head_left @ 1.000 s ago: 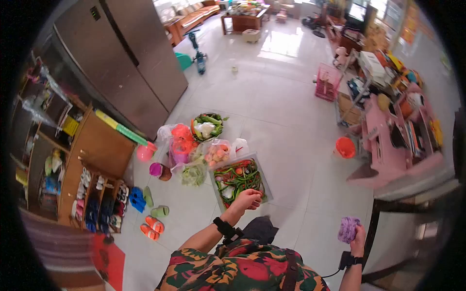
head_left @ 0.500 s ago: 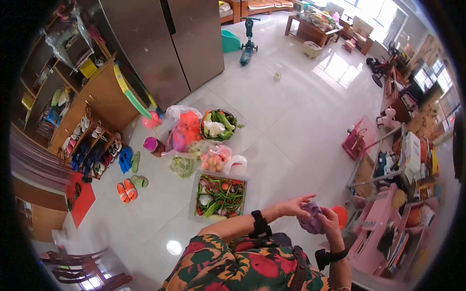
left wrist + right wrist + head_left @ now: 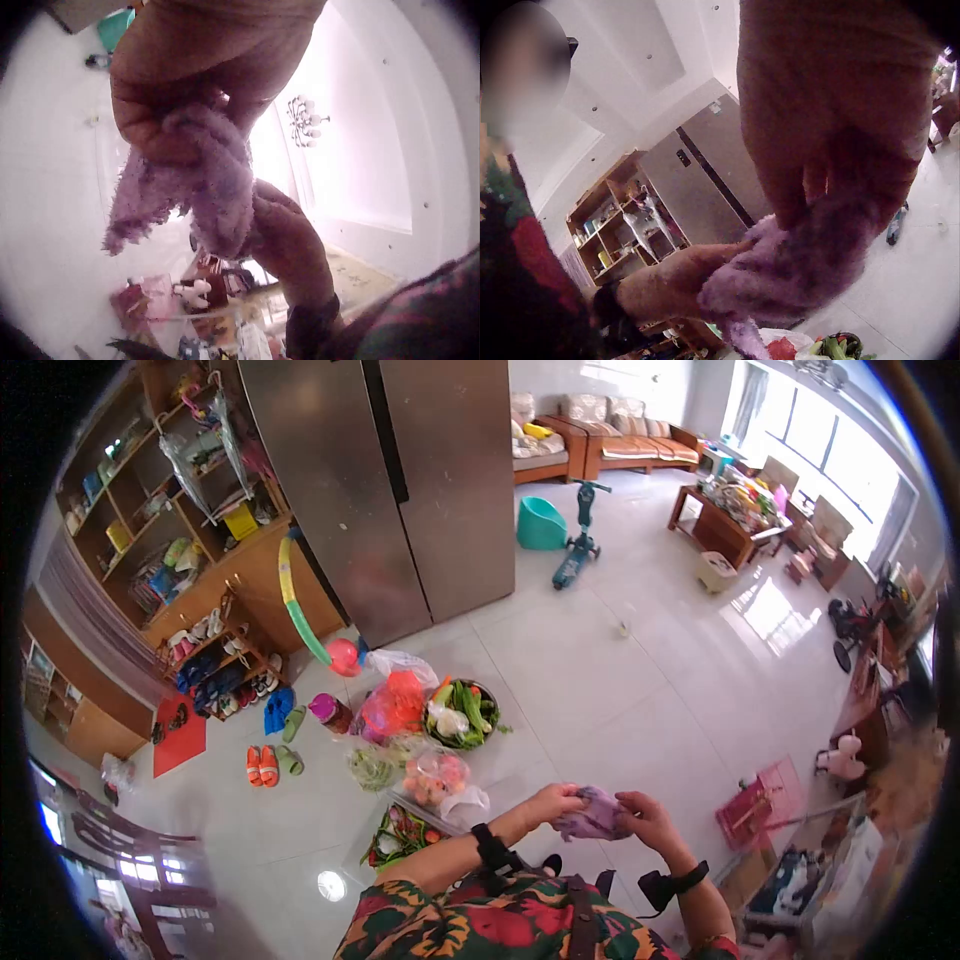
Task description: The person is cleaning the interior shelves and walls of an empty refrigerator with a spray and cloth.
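Note:
A fluffy purple cloth is stretched between both hands in front of the body. My left hand grips its left side, and in the left wrist view part of the cloth bulges out below the fingers while a loose edge hangs down. My right hand pinches the other side, with the thumb and fingers pressed into the bunched fabric in the right wrist view. Below the left forearm, a tray of vegetables is partly hidden by the arm.
On the floor stand a bowl of green vegetables, a bag of round fruit and a red plastic bag. Behind them rises a large fridge. A scooter stands farther off; a pink basket is at right.
The left hand has come from over the vegetable tray to the purple cloth, which the right hand alone held earlier. Both hands now stretch the cloth, and the view has turned toward the fridge and sofa.

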Available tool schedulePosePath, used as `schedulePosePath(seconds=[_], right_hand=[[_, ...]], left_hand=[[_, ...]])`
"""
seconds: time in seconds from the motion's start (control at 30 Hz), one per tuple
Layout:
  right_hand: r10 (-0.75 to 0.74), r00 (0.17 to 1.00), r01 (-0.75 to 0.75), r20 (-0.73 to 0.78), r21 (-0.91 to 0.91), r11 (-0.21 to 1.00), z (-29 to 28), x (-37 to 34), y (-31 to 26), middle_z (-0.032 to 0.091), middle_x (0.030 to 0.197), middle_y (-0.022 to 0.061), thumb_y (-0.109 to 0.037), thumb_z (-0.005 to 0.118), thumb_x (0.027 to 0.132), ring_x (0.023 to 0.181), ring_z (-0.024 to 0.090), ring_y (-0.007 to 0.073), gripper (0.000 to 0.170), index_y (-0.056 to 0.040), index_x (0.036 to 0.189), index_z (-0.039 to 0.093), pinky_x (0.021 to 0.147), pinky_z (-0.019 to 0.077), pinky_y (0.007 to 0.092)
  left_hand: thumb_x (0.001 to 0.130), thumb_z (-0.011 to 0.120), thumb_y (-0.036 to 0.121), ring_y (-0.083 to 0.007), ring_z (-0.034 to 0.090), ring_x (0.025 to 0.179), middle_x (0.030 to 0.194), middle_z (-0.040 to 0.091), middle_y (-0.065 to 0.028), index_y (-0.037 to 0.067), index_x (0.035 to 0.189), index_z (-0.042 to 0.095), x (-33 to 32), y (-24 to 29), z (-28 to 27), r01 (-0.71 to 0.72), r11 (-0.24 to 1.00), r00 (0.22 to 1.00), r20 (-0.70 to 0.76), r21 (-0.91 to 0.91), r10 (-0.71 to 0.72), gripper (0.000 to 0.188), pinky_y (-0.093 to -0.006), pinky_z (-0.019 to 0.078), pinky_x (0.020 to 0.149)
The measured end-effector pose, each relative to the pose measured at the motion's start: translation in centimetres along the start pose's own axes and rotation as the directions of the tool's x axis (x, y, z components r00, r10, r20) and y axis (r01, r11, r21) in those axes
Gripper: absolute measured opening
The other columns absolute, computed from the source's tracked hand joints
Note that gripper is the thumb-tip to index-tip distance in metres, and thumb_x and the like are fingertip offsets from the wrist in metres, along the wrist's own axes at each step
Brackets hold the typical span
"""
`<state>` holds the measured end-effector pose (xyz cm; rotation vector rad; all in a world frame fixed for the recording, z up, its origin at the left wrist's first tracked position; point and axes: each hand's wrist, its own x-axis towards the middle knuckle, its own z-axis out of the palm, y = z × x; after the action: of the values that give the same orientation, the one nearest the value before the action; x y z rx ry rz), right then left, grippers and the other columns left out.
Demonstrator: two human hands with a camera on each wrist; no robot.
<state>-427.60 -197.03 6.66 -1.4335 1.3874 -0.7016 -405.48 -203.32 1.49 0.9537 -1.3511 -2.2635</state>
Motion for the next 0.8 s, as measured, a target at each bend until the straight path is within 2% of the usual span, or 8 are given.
schedulePosePath(seconds=[0.13,0.2,0.37,0.43,0.63,0.7,0.77,0.8], right_hand=[[-0.065,0.995,0.067,0.071,-0.031,0.997,-3.6,8.5,-1.0,0.064,0.093,0.0088,-0.013,0.061,0.08,0.082,0.059,0.0139,0.032,-0.0002,0.109,0.056,0.07,0.0485,0.0269],[-0.023,0.99,0.015,0.142,0.056,0.998,-4.7,13.2,0.6,0.064,0.092,0.0078,-0.015,0.061,0.081,0.078,0.059,0.0125,0.031,0.0,0.108,0.056,0.066,0.049,0.0265],[0.071,0.977,-0.089,0.2,0.085,0.992,-7.5,23.6,1.3,0.063,0.093,0.0084,-0.014,0.058,0.082,0.079,0.06,0.0135,0.03,0.0013,0.108,0.056,0.064,0.0501,0.0269],[0.081,0.972,-0.095,0.222,0.054,0.994,-8.9,28.4,1.1,0.063,0.097,0.0104,-0.011,0.055,0.082,0.082,0.06,0.0149,0.031,0.0027,0.11,0.054,0.065,0.0509,0.0275],[0.172,0.983,-0.182,0.07,0.156,0.971,-13.5,41.2,0.1,0.062,0.083,0.0052,-0.014,0.06,0.081,0.073,0.059,0.0122,0.025,0.0003,0.102,0.059,0.058,0.0493,0.0259],[0.182,0.98,-0.191,0.079,0.137,0.972,-14.5,44.8,-0.9,0.062,0.082,0.005,-0.014,0.06,0.081,0.072,0.059,0.0123,0.025,0.0002,0.101,0.059,0.057,0.0492,0.026],[0.184,0.98,-0.193,0.082,0.128,0.973,-14.8,48.5,-1.2,0.062,0.081,0.0048,-0.014,0.06,0.08,0.071,0.059,0.0125,0.025,0.0001,0.101,0.059,0.057,0.0492,0.0261],[0.168,0.976,-0.183,0.137,0.106,0.977,-15.2,50.5,-1.1,0.063,0.083,0.0063,-0.013,0.058,0.082,0.072,0.06,0.0129,0.024,0.0006,0.102,0.058,0.057,0.0495,0.0256]], left_hand=[[0.086,0.052,0.021,-0.0133,0.061,0.08,0.093,0.062,-0.0054,0.003,0.105,0.057,0.6,4.9,-5.1,-0.089,0.926,0.968,-0.249,-0.367,-0.005,0.027,-0.0269,0.0503,0.07],[0.087,0.05,0.021,-0.0165,0.062,0.081,0.096,0.062,-0.0078,0.002,0.107,0.055,1.7,4.6,-9.6,-0.263,0.808,0.92,-0.39,-0.528,0.045,0.028,-0.0293,0.0513,0.072],[0.086,0.055,0.018,-0.0177,0.062,0.083,0.096,0.062,-0.0079,0.003,0.1,0.057,4.6,8.1,-18.5,-0.443,0.722,0.747,-0.664,-0.531,-0.031,0.02,-0.032,0.0504,0.075],[0.083,0.058,0.014,-0.0177,0.061,0.085,0.094,0.062,-0.007,0.004,0.097,0.057,6.7,9.8,-22.6,-0.633,0.637,0.562,-0.827,-0.44,-0.014,0.018,-0.033,0.0504,0.076],[0.084,0.056,0.013,-0.0227,0.059,0.088,0.096,0.06,-0.0074,0.006,0.101,0.053,12.0,17.2,-33.2,-0.767,0.468,0.549,-0.826,-0.439,0.125,0.018,-0.0402,0.0501,0.078],[0.085,0.054,0.014,-0.0233,0.059,0.09,0.095,0.059,-0.0081,0.007,0.102,0.051,13.5,20.1,-35.9,-0.833,0.378,0.49,-0.855,-0.404,0.166,0.018,-0.0419,0.0505,0.076],[0.086,0.052,0.014,-0.0231,0.058,0.088,0.092,0.058,-0.0077,0.008,0.102,0.051,14.8,22.3,-39.6,-0.826,0.42,0.466,-0.875,-0.377,0.13,0.017,-0.0424,0.051,0.075],[0.086,0.051,0.013,-0.0226,0.059,0.086,0.092,0.058,-0.0076,0.007,0.1,0.051,15.3,23.6,-41.6,-0.851,0.42,0.393,-0.913,-0.315,0.112,0.015,-0.0412,0.0516,0.073]])
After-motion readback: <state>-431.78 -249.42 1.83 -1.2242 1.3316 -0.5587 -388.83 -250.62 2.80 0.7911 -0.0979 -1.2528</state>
